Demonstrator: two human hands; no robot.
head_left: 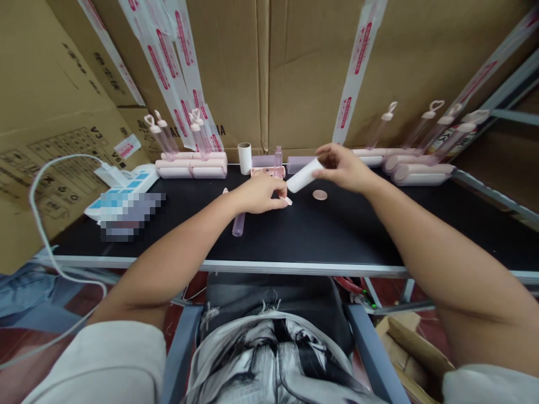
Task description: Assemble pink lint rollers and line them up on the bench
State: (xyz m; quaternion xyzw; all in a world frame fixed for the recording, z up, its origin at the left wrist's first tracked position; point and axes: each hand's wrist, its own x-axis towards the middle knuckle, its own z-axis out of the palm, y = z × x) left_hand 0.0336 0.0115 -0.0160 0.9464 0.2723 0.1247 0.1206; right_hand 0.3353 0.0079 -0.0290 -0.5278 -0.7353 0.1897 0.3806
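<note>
My right hand (342, 168) grips the upper end of a white cylinder (302, 176), which tilts down to the left. Close to its lower end, my left hand (264, 193) pinches a small pale pink piece (287, 200). Right of that piece, a round pink disc (320, 194) lies flat on the black table (337, 235). A clear purple tube (238, 224) rests under my left wrist, partly hidden. Behind my hands stand an open white tube (245, 159), a pink part (268, 172) and an upright clear pink tube (278, 161).
Pink cases with clear tubes and heart-shaped loops stand in groups at back left (191, 168) and back right (423, 174). A white power strip (122, 191) with a cable sits at left. Cardboard boxes (303, 73) wall the back. A metal edge (295, 268) borders the table's front.
</note>
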